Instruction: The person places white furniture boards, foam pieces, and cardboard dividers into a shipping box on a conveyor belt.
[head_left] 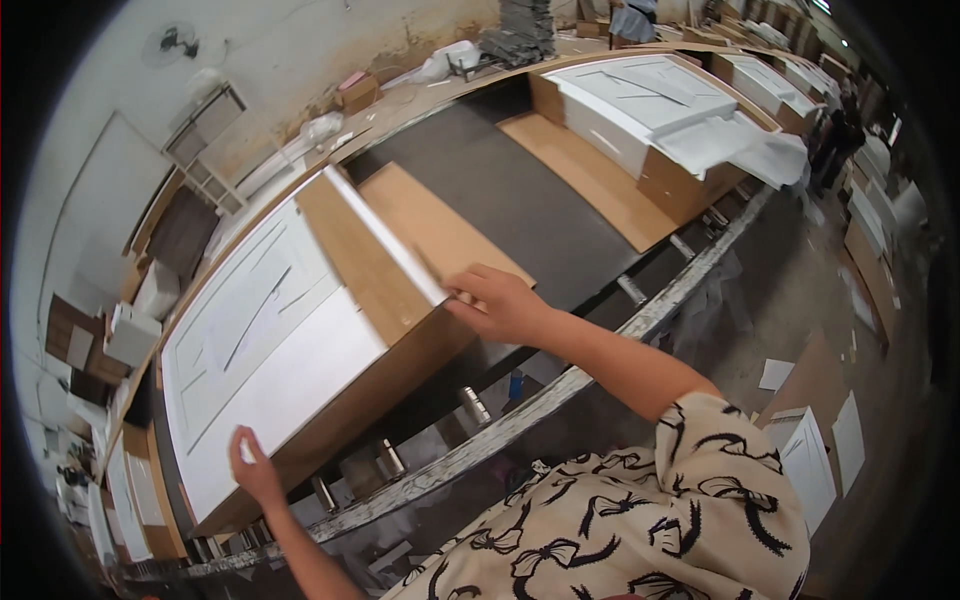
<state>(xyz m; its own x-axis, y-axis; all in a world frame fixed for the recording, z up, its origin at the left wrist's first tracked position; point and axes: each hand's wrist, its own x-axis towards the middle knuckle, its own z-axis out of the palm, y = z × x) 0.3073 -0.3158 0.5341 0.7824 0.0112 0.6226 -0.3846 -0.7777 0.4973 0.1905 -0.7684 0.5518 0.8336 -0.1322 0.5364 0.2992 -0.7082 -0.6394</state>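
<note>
A long cardboard box (pixel 360 370) lies in front of me, with white panels (pixel 240 330) in it, the top one bearing grooved lines. A narrow white strip (pixel 385 235) runs along the box's right end, beside a brown cardboard piece (pixel 365 260). My right hand (pixel 490 302) is at the strip's near end, its fingers bent and closed around it. Slight blur hides the exact grip. My left hand (pixel 256 468) hovers at the box's near edge toward the left, thumb and fingers apart, with nothing in it.
The box rests on a dark conveyor belt (pixel 460 170) with metal rollers (pixel 475 407) along its near side. A flat cardboard sheet (pixel 440 225) lies just beyond the strip. Further right stands another box of white panels (pixel 640 95). Cardboard and white sheets (pixel 805 460) lie on the floor.
</note>
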